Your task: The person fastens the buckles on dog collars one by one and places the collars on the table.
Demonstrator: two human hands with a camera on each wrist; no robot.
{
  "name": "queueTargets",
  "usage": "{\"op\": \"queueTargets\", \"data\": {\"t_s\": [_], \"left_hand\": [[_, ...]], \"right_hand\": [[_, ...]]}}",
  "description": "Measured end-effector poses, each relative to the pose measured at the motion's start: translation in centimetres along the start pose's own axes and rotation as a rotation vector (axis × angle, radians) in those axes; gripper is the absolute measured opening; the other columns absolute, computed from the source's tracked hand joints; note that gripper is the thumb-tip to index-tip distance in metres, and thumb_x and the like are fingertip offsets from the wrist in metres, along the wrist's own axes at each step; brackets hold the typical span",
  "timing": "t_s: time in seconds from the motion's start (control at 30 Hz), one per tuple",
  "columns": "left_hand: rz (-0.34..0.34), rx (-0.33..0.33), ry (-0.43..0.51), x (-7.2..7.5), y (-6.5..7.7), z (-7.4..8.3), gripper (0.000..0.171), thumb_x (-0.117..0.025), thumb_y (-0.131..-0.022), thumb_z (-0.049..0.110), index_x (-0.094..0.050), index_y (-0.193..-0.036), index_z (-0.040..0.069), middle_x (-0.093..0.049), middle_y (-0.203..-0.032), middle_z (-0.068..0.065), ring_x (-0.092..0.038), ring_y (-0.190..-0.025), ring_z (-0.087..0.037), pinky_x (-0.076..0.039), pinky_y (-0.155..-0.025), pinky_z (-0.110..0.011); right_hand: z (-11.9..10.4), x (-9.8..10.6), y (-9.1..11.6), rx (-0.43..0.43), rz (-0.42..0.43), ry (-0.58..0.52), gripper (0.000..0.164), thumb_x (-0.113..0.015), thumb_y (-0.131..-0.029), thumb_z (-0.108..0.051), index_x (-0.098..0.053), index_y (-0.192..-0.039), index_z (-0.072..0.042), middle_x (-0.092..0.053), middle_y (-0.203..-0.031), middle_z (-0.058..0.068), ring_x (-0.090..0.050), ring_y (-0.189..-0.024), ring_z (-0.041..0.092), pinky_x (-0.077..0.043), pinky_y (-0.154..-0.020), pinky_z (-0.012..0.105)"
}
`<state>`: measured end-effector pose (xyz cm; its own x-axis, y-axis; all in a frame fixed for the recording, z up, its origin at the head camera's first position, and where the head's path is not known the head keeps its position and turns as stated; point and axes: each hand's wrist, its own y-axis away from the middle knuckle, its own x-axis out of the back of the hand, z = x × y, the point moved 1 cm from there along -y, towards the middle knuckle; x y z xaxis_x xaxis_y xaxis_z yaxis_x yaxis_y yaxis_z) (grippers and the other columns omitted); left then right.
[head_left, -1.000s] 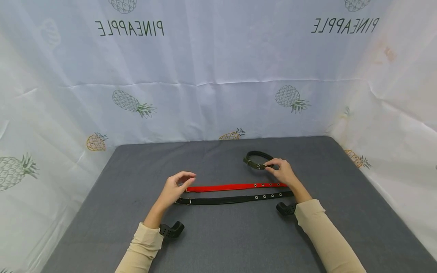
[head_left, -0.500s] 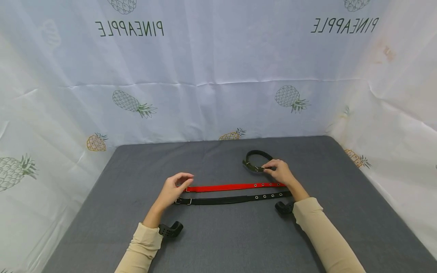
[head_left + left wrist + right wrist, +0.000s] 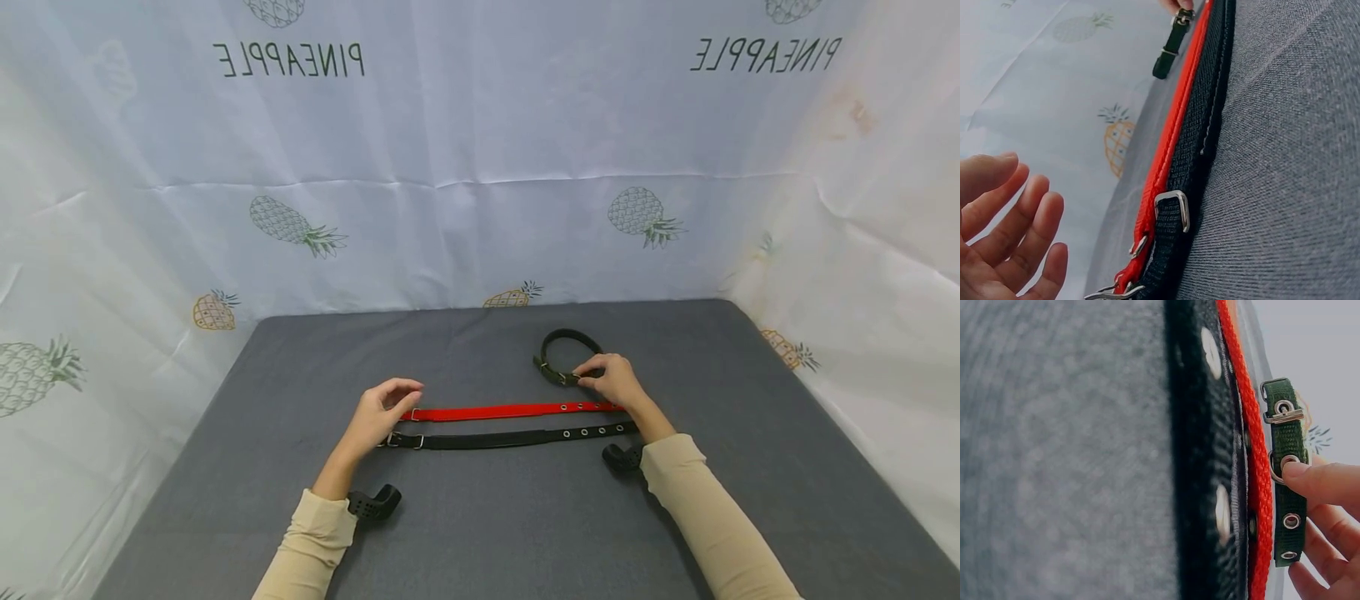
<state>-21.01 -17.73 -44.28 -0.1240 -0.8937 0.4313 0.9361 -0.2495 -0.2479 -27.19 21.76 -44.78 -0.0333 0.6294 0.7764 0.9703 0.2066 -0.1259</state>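
My right hand (image 3: 617, 382) pinches a dark green collar (image 3: 1288, 434) between thumb and fingers. The collar is buckled into a loop, its metal eyelets and buckle showing in the right wrist view. Nearer to me, a red collar (image 3: 487, 412) and a black collar (image 3: 480, 439) lie straight, side by side, with eyelets toward the right. By their buckle ends hovers my left hand (image 3: 378, 417), fingers loosely bent and holding nothing. In the left wrist view, the metal buckle (image 3: 1172, 209) of the black collar lies right of that hand.
A grey cloth-covered table (image 3: 495, 517) carries all three collars. White curtains (image 3: 480, 125) with pineapple prints enclose its back and sides. A black wrist device (image 3: 375, 502) sits on the left wrist, and another (image 3: 622, 457) on the right.
My right hand has moved slightly left and toward me, drawing the green collar's buckle side with it. My left hand has shifted a little to the left.
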Motion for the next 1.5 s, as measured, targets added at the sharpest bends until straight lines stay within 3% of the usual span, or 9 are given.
{"op": "queueTargets", "data": {"t_s": [0.23, 0.5, 0.67, 0.87, 1.0, 1.2, 1.5], "left_hand": [[0.007, -0.010, -0.002, 0.0, 0.1, -0.1, 0.027, -0.061, -0.095, 0.012, -0.064, -0.115, -0.005, -0.068, -0.111, -0.023, -0.065, -0.094, -0.027, -0.052, -0.081, -0.018], [0.014, 0.000, -0.028, 0.4, 0.4, 0.1, 0.027, -0.061, -0.095, 0.013, -0.064, -0.116, -0.003, -0.068, -0.111, -0.022, -0.064, -0.093, -0.017, -0.051, -0.080, -0.018], [0.032, 0.008, -0.057, 0.8, 0.3, 0.2, 0.026, -0.061, -0.095, 0.013, -0.065, -0.116, -0.002, -0.068, -0.111, -0.020, -0.063, -0.092, -0.014, -0.050, -0.080, -0.018], [0.044, 0.008, -0.118, 1.4, 0.2, 0.3, 0.026, -0.062, -0.094, 0.012, -0.065, -0.117, 0.000, -0.070, -0.112, -0.018, -0.065, -0.095, -0.019, -0.052, -0.086, -0.021], [0.037, 0.011, -0.135, 1.6, 0.3, 0.0, 0.026, -0.062, -0.094, 0.012, -0.065, -0.117, 0.000, -0.070, -0.112, -0.017, -0.065, -0.097, -0.024, -0.052, -0.087, -0.025], [0.017, 0.025, -0.159, 2.1, 0.5, -0.2, 0.026, -0.062, -0.095, 0.015, -0.066, -0.116, 0.001, -0.070, -0.112, -0.015, -0.065, -0.097, -0.024, -0.052, -0.087, -0.024], [-0.004, 0.085, -0.169, 2.6, 0.6, -1.0, 0.027, -0.063, -0.094, 0.017, -0.066, -0.116, 0.002, -0.069, -0.112, -0.015, -0.064, -0.098, -0.026, -0.051, -0.084, -0.023]], "right_hand": [[0.0, 0.0, -0.1, -0.039, -0.025, 0.005, 0.017, -0.073, -0.084, -0.008, -0.076, -0.100, -0.003, -0.070, -0.108, 0.022, -0.059, -0.108, 0.042, -0.045, -0.098, 0.057], [-0.2, 0.1, 0.3, -0.076, -0.057, -0.045, 0.021, -0.069, -0.088, -0.011, -0.073, -0.107, -0.003, -0.067, -0.117, 0.023, -0.054, -0.119, 0.044, -0.042, -0.102, 0.059], [0.1, 0.9, 1.1, -0.043, -0.011, -0.074, 0.022, -0.066, -0.090, -0.010, -0.071, -0.110, -0.002, -0.066, -0.118, 0.023, -0.052, -0.122, 0.046, -0.042, -0.102, 0.061], [0.6, 2.0, 2.1, 0.015, 0.052, -0.098, 0.021, -0.068, -0.088, -0.008, -0.071, -0.107, 0.001, -0.069, -0.111, 0.023, -0.062, -0.108, 0.042, -0.051, -0.093, 0.054], [1.0, 2.6, 2.8, -0.006, 0.031, -0.127, 0.023, -0.069, -0.088, -0.011, -0.071, -0.108, 0.001, -0.069, -0.109, 0.022, -0.066, -0.097, 0.032, -0.056, -0.085, 0.045], [2.0, 3.7, 3.7, -0.052, -0.038, -0.166, 0.031, -0.069, -0.089, -0.017, -0.068, -0.112, 0.003, -0.069, -0.111, 0.023, -0.062, -0.086, 0.000, -0.053, -0.075, 0.022], [3.6, 4.7, 4.7, -0.049, -0.083, -0.160, 0.034, -0.068, -0.090, -0.018, -0.066, -0.115, 0.005, -0.069, -0.113, 0.025, -0.055, -0.082, -0.015, -0.051, -0.072, 0.018]]}}
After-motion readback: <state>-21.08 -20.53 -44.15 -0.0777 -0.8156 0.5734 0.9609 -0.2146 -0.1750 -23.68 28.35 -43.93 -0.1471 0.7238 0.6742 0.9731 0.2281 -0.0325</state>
